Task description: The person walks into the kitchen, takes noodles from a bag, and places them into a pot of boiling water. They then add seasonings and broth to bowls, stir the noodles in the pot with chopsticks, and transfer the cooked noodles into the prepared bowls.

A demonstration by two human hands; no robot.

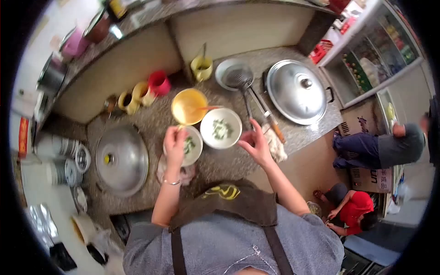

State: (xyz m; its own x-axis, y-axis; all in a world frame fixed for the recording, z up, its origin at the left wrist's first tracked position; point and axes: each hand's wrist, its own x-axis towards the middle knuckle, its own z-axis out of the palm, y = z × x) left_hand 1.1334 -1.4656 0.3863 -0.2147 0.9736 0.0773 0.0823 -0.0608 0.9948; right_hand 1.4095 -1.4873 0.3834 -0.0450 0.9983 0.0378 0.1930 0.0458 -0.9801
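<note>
**Speckled stone counter, two bowls of greens under the hands**

Speckled grey stone forms the L-shaped counter [229,160] of a cramped cooking stall, seen from above the person's grey shirt and brown apron.

The left hand [175,145] grips the near white bowl [193,147], fingers curled over its left rim; a thin bracelet [172,182] circles the wrist. Chopped green herbs lie inside that bowl. A crumpled pink cloth [185,174] lies on the counter under the same wrist.

The right hand [255,143] hovers released, thumb and fingers apart, with nothing visible in it. It hangs just right of the far white bowl [221,129], which also holds green herbs and touches the near bowl's rim. A pale rag [276,145] lies just beyond the right hand's outer side.

Ahead of the left hand stands a yellow bowl [188,106] of pale batter, with an orange spoon [207,108] resting in it. Farther ahead of the right hand, a wire skimmer [239,78] lies across a white plate [224,68].

A large steel lid [296,91] sits well out past the right hand, and a second steel lid [122,158] sits beside the left forearm. A yellow mug [201,68] and a red cup [159,83] stand along the back wall.

On the floor to the right, a person in a red shirt [355,208] crouches, and a person in a grey top [389,147] bends over.
</note>
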